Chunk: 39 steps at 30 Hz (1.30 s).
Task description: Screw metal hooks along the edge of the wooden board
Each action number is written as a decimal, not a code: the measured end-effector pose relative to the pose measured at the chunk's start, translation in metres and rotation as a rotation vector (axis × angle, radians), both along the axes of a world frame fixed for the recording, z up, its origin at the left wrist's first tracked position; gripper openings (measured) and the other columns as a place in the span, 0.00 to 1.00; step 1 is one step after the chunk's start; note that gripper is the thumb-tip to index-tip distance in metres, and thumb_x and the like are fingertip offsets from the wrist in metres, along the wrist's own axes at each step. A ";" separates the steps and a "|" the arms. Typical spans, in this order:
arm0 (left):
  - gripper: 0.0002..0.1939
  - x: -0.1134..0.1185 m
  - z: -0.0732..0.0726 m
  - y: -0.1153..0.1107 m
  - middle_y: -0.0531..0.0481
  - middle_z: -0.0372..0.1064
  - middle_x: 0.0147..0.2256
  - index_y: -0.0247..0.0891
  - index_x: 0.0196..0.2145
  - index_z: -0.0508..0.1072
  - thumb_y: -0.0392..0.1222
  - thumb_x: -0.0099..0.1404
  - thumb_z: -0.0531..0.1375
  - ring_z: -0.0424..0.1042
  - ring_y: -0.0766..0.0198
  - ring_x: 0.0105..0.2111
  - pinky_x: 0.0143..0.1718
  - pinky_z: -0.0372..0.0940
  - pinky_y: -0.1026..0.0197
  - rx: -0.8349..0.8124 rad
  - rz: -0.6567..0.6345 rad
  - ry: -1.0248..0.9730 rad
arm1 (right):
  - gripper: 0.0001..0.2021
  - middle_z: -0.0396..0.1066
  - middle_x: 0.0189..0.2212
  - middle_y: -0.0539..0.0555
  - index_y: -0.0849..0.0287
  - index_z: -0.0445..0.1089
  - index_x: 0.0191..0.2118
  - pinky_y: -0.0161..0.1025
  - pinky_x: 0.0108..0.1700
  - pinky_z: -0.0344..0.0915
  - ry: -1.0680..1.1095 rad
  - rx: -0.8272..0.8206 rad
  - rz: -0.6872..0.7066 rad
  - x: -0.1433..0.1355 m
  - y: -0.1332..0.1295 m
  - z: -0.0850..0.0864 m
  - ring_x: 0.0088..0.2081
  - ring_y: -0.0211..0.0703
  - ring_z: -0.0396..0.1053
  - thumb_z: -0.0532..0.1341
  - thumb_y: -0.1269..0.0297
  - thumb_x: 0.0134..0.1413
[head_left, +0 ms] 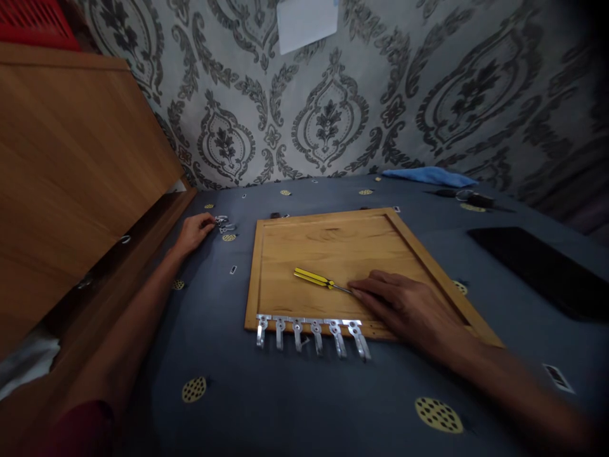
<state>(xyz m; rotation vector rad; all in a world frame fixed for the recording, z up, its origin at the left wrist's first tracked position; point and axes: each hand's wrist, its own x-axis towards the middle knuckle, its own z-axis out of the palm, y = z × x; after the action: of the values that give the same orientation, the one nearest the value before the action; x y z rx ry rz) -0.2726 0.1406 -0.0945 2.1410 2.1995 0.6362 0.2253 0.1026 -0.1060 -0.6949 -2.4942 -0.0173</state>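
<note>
My left hand (194,232) reaches out over the bedding, fingertips closed together at a small pile of loose metal hooks (225,225). Under my right hand (404,304) lies a framed wooden board (328,241). The right fingers pinch the thin metal shaft of a screwdriver (314,278) near its tip. Its yellow and black handle points left across the board. Along the board's near edge runs a row of several silver metal hooks (298,335), their curved ends jutting over the edge toward me.
A wooden cabinet (85,171) stands at the left with a red plastic basket (38,22) on top. On the grey patterned bedding (304,406) lie a dark flat phone-like object (542,270) and a blue cloth (428,176) at the right. Patterned wallpaper (328,120) covers the back wall.
</note>
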 end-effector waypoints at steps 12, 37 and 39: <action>0.19 0.023 0.006 -0.017 0.43 0.69 0.51 0.36 0.53 0.69 0.48 0.69 0.60 0.73 0.56 0.48 0.49 0.72 0.47 0.087 0.056 0.086 | 0.16 0.75 0.31 0.55 0.60 0.75 0.41 0.40 0.33 0.71 -0.015 -0.041 -0.005 0.002 0.000 -0.002 0.31 0.45 0.76 0.50 0.65 0.70; 0.17 0.048 -0.002 -0.021 0.43 0.71 0.50 0.36 0.51 0.71 0.48 0.69 0.60 0.73 0.57 0.46 0.48 0.72 0.48 -0.012 0.201 0.137 | 0.15 0.75 0.34 0.56 0.58 0.76 0.43 0.39 0.39 0.68 -0.015 -0.223 -0.026 0.002 -0.004 0.005 0.35 0.44 0.75 0.51 0.64 0.70; 0.17 0.050 0.000 -0.022 0.44 0.71 0.50 0.36 0.51 0.71 0.48 0.69 0.60 0.73 0.57 0.47 0.48 0.72 0.48 -0.025 0.221 0.135 | 0.15 0.75 0.34 0.56 0.59 0.76 0.43 0.39 0.39 0.67 -0.024 -0.242 -0.032 0.002 -0.005 0.006 0.36 0.44 0.74 0.51 0.63 0.70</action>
<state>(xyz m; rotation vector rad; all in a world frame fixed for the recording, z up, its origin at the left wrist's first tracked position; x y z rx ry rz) -0.2229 0.1184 -0.0945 2.0010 2.5248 0.4791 0.2273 0.0979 -0.1000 -0.8368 -2.5326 0.2704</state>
